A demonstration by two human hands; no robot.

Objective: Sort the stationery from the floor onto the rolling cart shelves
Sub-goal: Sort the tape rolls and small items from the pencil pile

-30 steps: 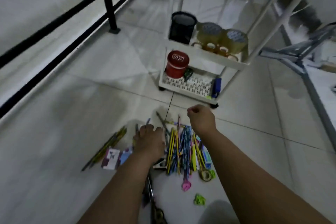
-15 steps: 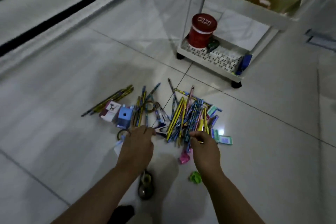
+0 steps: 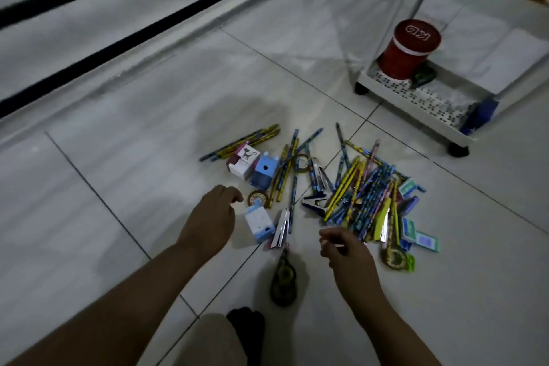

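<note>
in the head view the left hand (image 3: 209, 221) is hovering with loosely curled fingers, grasping nothing, just beside the pale blue sharpener (image 3: 259, 223), while the right hand (image 3: 346, 255) is pinching something small i cannot identify at the near edge of the pencil pile (image 3: 361, 193) lying on the floor (image 3: 148, 128). a hurried grab could be rolling crossed pencils away. open tile is lying toward the rolling cart (image 3: 416, 92), with its wheel and rim close.

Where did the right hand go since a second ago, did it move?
Yes. The right hand has pulled back toward the person: it was past the far end of the pencil pile, near the cart, and now sits at the pile's near edge.
</note>
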